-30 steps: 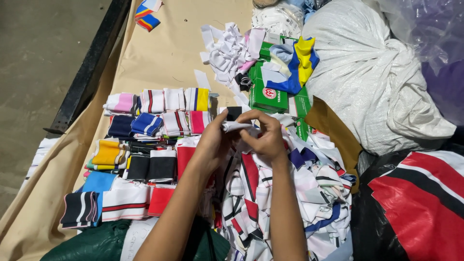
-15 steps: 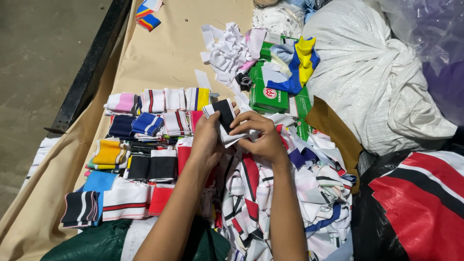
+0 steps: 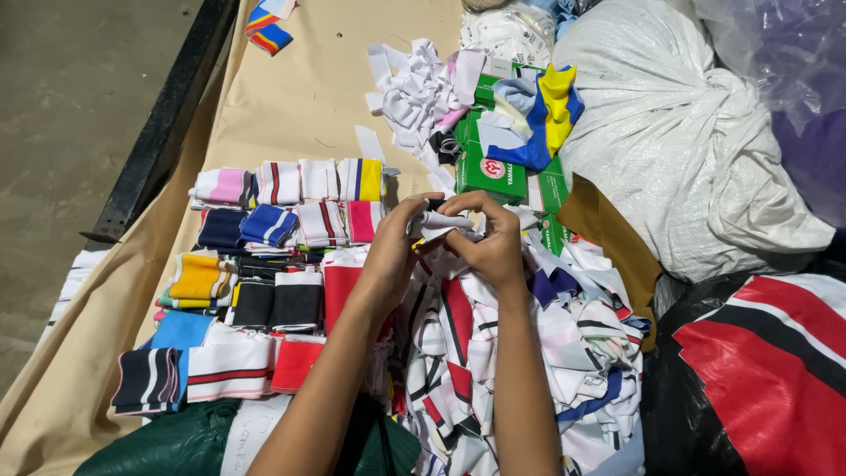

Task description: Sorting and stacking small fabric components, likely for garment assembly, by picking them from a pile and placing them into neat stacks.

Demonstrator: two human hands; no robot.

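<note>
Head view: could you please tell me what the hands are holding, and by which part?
Both the left hand and right hand pinch a small white fabric strip between their fingertips, at its ends.

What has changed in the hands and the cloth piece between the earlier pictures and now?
The black part of the knit strip, raised half a second ago, is now folded down between the left hand and right hand. Both hands still hold it. The sorted folded stacks and loose pile stayed unchanged.
</note>
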